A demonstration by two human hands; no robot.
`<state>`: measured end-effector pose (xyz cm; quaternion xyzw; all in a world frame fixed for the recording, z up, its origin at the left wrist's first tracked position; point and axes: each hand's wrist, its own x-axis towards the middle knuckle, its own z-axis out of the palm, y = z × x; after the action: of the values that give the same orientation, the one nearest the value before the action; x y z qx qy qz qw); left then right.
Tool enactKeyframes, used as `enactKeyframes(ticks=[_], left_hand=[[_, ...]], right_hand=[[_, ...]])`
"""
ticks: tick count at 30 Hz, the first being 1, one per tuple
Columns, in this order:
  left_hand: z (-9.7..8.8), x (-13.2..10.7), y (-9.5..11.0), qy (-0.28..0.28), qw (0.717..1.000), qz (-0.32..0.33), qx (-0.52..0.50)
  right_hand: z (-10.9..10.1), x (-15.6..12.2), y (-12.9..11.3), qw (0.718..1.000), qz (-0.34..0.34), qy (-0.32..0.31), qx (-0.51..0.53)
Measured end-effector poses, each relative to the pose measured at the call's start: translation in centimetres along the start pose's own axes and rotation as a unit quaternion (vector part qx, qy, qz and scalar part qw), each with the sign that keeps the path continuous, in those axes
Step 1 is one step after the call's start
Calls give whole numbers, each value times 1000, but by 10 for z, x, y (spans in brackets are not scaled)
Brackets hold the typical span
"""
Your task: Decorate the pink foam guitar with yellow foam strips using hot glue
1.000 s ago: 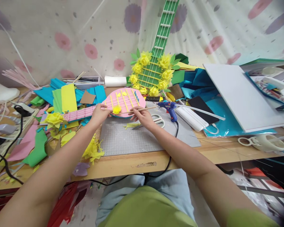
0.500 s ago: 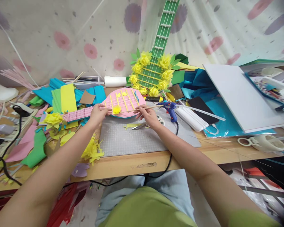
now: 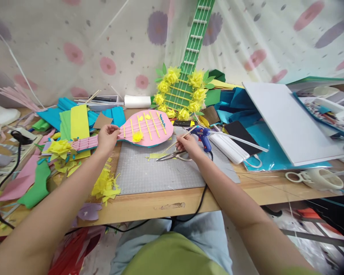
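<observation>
My left hand is closed around the neck of a pink craft lute, where the neck meets the rounded body. Yellow strips, blue pegs and a yellow paper flower decorate its front. To the right, my right hand pinches a thin wooden stick over the grey cutting mat. Just below that hand lie scissors, apparently not gripped. A blue glue gun with a long clear glue stick rests right of it.
Behind stands a green craft instrument ringed with yellow flowers. Yellow paper scraps and coloured crepe paper crowd the left. A white power strip, a dark phone and a white board lie right. A black cord crosses the table's front edge.
My right hand has drawn the stick away from the lute's front, down and to the right. My left hand has shifted from the flower to the neck. The view has moved slightly.
</observation>
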<state>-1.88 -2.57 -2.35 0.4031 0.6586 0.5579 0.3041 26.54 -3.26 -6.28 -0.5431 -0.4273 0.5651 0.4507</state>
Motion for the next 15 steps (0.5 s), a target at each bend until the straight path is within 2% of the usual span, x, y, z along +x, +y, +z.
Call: enactKeyframes(ticks=[3, 8, 11, 15], left_hand=[[-1, -1, -2, -26, 999, -7, -18], [4, 1, 0, -57, 998, 11, -17], [9, 6, 10, -60, 997, 41, 29], [21, 22, 27, -66, 984, 89, 139]], right_hand=[[-6, 1, 0, 998, 57, -28, -12], [-8, 1, -2, 995, 91, -42, -31], [-7, 2, -3, 994, 98, -40, -42], [-5, 2, -3, 992, 101, -55, -58]])
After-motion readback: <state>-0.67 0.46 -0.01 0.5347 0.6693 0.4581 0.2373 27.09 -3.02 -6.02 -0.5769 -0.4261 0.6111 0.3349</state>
